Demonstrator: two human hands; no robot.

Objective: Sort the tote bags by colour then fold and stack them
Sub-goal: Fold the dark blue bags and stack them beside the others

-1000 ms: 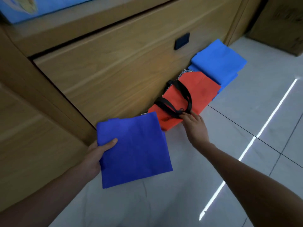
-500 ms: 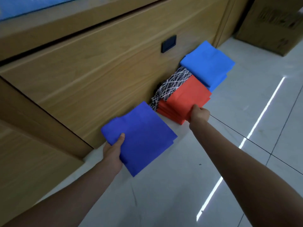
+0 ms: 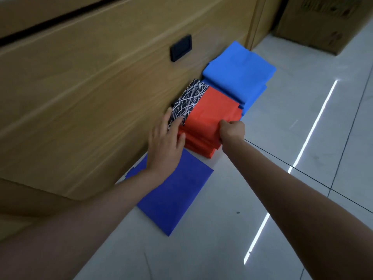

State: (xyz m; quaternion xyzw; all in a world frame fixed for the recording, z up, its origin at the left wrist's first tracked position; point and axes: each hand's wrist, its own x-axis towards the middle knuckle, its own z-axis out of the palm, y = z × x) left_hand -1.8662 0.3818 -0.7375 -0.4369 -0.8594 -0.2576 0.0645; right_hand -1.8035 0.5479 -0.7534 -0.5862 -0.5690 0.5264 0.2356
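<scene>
Tote bags of folded red cloth (image 3: 212, 118) sit stacked on the pale tiled floor (image 3: 282, 199), a black-and-white line-patterned bag (image 3: 189, 100) at their 10 o'clock. The right hand (image 3: 231, 131) grips the stack's near edge; the left hand (image 3: 165, 146), fingers spread, touches the patterned bag. A hard tug could skew the layers.

Matt cloth tote bags (image 3: 214, 113) (folded); glossy floor tiles (image 3: 222, 239); wood-grain cabinet (image 3: 90, 87).

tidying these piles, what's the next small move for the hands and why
Probably nudge the red stack square. The right hand grips its near edge, the left hand lies open against its other side, and its lower layers jut out.
</scene>
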